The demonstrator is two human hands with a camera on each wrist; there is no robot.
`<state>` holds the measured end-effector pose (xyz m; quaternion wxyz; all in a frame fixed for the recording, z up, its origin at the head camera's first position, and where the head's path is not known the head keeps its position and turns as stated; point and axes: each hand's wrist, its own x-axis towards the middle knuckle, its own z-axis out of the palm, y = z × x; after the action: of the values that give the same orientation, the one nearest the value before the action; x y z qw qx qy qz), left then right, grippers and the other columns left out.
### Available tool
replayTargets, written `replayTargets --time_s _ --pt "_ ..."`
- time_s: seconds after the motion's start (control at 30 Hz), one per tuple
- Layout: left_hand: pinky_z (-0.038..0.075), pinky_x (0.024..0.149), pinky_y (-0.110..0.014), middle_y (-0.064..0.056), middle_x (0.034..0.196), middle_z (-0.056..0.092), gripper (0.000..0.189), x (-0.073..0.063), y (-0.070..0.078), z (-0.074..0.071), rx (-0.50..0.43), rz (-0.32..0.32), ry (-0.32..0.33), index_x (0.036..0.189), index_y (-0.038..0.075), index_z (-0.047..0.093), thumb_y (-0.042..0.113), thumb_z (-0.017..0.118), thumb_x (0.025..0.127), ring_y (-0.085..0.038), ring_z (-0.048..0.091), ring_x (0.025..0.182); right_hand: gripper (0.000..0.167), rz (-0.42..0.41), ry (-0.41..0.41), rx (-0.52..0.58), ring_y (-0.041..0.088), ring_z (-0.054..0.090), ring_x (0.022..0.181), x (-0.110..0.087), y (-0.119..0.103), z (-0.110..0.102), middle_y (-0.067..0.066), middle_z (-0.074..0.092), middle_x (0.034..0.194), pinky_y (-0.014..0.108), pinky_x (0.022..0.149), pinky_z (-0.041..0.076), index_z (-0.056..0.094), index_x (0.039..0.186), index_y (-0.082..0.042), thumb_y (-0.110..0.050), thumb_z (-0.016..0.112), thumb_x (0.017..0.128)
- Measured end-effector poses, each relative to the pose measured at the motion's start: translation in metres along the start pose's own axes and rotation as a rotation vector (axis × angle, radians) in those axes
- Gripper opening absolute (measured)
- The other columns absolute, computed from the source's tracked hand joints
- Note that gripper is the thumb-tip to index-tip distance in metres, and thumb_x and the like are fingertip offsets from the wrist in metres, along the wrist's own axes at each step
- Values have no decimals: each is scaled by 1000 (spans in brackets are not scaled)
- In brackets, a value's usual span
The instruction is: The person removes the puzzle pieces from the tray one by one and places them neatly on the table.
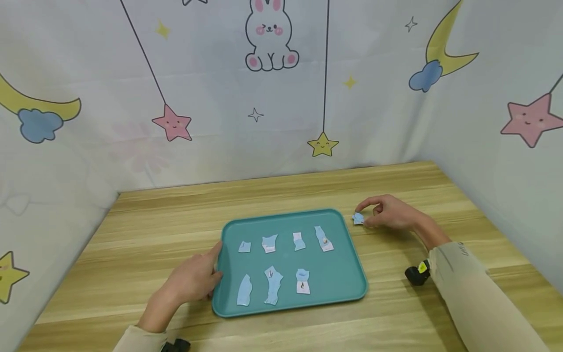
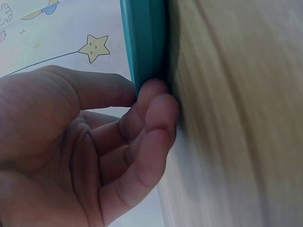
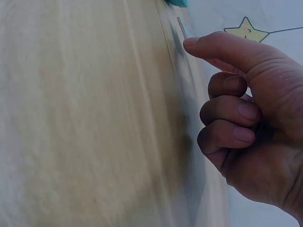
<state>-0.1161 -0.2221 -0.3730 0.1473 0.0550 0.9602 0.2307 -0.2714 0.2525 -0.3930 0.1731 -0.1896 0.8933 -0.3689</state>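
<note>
Right hand pinches a blue scrap beside the far-right corner of the tray; left hand grips its left edge, where tugging could scatter loose pieces.

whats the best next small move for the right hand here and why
Probably carry the pinched paper scrap into the near right corner of the tray: the right hand holds it just outside, and the near row has three scraps while the far row has four, leaving bare space there.
</note>
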Motion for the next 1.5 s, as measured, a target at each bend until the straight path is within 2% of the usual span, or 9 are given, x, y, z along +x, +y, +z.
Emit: replayTargets --time_s 0.8,1.1,1.33,1.5 --pt "46 50 -31 -1 56 61 74 -4 0 5 10 -24 -6 163 -10 25 6 62 101 -15 60 45 41 34 -53 -16 10 41 56 5 -1 4 -4 48 62 25 57 35 71 129 -6 -16 79 90" --pt "47 51 -31 -2 56 60 73 -3 1 5 -6 -20 -6 163 -11 23 5 60 101 -16 59 44 48 62 -34 -38 11 40 57 1 -4 0 -4 45 63 25 56 35 70 134 -8 -21 81 90" --pt "47 52 -31 -3 54 60 73 -1 2 2 -6 -15 4 163 -12 23 4 58 101 -16 60 42 48 -15 47 -22 12 45 59 -5 -18 5 -1 50 67 27 58 39 70 132 -4 -25 82 91" --pt "47 49 -31 -2 53 60 73 -2 3 2 -9 -8 12 162 -13 23 4 57 100 -15 59 41 40 -76 84 -2 11 46 59 -10 -34 17 -2 49 65 25 58 40 74 125 -3 -22 82 90"
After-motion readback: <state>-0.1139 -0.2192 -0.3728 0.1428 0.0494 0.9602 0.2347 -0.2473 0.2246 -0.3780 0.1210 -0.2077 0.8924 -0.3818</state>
